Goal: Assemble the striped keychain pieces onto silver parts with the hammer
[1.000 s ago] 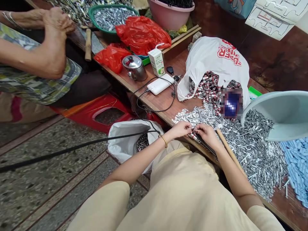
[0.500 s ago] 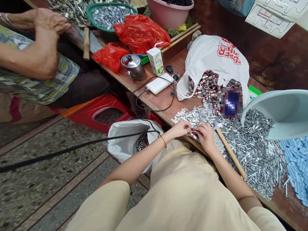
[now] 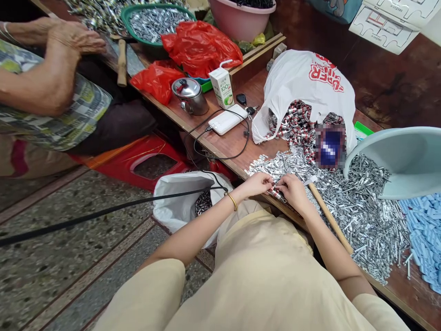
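At the table's front edge my left hand point(image 3: 261, 184) and my right hand point(image 3: 292, 191) meet, fingertips closed and almost touching. Both pinch small parts too tiny to make out between them. Just below the fingers lie a few red-and-silver cylindrical pieces point(image 3: 276, 194) on the edge. Behind my hands spreads a pile of small silver metal parts point(image 3: 354, 218), some flat with holes, some long like pins. A hammer with a wooden handle point(image 3: 330, 218) rests on this pile to the right of my right hand.
A white plastic bag point(image 3: 306, 73) spills red-and-silver pieces behind the pile. To the right are a grey-blue basin point(image 3: 413, 161) and light blue pieces point(image 3: 423, 234). A white power bank point(image 3: 228, 120) with a cable, a drink carton point(image 3: 222, 87) and a metal cup point(image 3: 190, 96) stand left. Another person point(image 3: 44, 92) sits beyond.
My right hand has shifted slightly at the pinch, first turning inward, then drawing back a little right. My left hand stays nearly in place. The other person's hands have moved a little.
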The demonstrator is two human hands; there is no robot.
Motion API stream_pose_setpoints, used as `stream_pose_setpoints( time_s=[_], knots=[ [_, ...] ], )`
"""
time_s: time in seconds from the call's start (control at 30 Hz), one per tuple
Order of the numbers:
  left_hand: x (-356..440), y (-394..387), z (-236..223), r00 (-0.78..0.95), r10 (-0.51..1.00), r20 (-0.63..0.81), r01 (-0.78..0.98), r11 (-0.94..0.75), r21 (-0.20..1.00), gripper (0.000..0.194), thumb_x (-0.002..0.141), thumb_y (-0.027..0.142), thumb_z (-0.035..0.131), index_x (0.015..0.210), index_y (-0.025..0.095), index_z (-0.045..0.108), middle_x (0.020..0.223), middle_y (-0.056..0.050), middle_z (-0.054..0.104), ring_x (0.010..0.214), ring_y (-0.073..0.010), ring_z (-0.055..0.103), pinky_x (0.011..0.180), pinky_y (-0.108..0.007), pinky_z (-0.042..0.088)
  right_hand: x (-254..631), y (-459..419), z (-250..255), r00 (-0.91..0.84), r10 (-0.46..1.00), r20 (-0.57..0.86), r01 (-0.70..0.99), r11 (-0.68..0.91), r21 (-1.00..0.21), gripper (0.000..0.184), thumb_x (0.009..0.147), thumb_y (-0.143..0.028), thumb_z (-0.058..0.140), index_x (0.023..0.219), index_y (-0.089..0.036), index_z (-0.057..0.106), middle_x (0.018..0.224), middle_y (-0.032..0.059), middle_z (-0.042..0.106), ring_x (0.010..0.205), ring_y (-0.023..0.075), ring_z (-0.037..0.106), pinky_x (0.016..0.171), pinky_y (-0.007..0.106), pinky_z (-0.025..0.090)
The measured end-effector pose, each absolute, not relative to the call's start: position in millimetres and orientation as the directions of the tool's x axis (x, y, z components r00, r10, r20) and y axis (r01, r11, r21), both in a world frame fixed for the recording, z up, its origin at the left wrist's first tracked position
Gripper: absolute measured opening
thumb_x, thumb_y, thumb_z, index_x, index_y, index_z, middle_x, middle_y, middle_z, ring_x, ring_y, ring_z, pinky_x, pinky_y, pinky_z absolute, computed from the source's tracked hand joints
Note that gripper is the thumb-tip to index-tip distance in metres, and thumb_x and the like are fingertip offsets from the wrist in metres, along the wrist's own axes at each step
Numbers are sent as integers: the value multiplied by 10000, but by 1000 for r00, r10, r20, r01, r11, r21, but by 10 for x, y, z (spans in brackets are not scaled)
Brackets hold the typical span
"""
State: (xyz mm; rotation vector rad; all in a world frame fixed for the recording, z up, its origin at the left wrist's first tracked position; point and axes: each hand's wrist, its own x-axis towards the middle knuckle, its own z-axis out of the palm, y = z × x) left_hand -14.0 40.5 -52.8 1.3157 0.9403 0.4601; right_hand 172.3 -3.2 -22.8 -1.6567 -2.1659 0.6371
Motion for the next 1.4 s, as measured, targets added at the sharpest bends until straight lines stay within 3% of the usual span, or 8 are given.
stream_pose_setpoints(
  time_s=[0.23, 0.37, 0.47, 0.57, 0.67, 0.93, 1.1, 1.4],
  knots=[
    [-143, 418, -609, 603, 722, -340, 146, 320, 936, 126, 747, 232, 697, 725, 134, 622, 615, 33, 624, 585, -103, 623, 624, -225, 560, 1658, 100, -85, -340, 933, -115, 871, 266, -412, 129, 940, -233, 616, 961, -190, 736, 889, 77, 713, 874, 225, 608, 797, 321, 434],
    [-137, 406, -639, 567, 747, -346, 182, 296, 938, 134, 749, 236, 710, 728, 140, 618, 607, 37, 616, 559, -100, 617, 591, -212, 540, 1855, -59, -15, -318, 946, 52, 828, 305, -470, 194, 991, -289, 538, 1039, -198, 702, 1015, 98, 699, 988, 243, 612, 882, 354, 460],
    [-148, 392, -654, 537, 780, -321, 241, 223, 945, 97, 758, 207, 686, 723, 146, 618, 599, 38, 612, 539, -99, 614, 557, -194, 503, 2253, -369, 42, -76, 978, 196, 917, 146, -372, 242, 1016, -370, 496, 1039, -188, 654, 1064, 125, 673, 1003, 271, 587, 866, 381, 458],
    [-166, 388, -665, 533, 796, -286, 280, 152, 948, 68, 763, 201, 669, 734, 151, 634, 609, 31, 633, 548, -108, 627, 546, -188, 475, 2650, -709, 26, 38, 994, 105, 984, -19, -175, 283, 1014, -434, 492, 1031, -181, 618, 989, 125, 668, 917, 280, 566, 792, 376, 436],
    [-176, 394, -665, 549, 787, -281, 281, 143, 949, 100, 779, 238, 668, 737, 154, 637, 616, 20, 654, 555, -119, 638, 543, -192, 459, 2837, -899, -73, 46, 999, -20, 992, -48, -112, 279, 1016, -441, 479, 1020, -184, 588, 944, 113, 663, 877, 270, 572, 755, 355, 427],
    [-165, 370, -589, 508, 800, -320, 359, 142, 923, 108, 778, 254, 658, 750, 151, 647, 630, 9, 676, 559, -128, 650, 550, -195, 452, 2675, -917, 86, 43, 999, 17, 957, -36, -289, 389, 1053, -416, 310, 1132, -154, 587, 975, 137, 672, 827, 251, 621, 728, 348, 477],
    [-166, 361, -524, 512, 806, -298, 395, 87, 914, 105, 792, 244, 630, 742, 155, 652, 615, 10, 677, 577, -130, 651, 567, -197, 447, 2372, -935, 382, -170, 969, -179, 885, 70, -460, 453, 1054, -338, 315, 1446, -218, 506, 956, 80, 739, 735, 203, 675, 680, 295, 498],
    [-155, 360, -498, 520, 811, -268, 389, 55, 920, 115, 797, 244, 628, 727, 157, 652, 627, 11, 678, 585, -129, 640, 579, -206, 450, 2148, -810, 420, -237, 897, -372, 971, 228, -71, 596, 1016, -203, 392, 1601, -312, 347, 936, 69, 709, 642, 177, 647, 602, 264, 424]
  ],
)
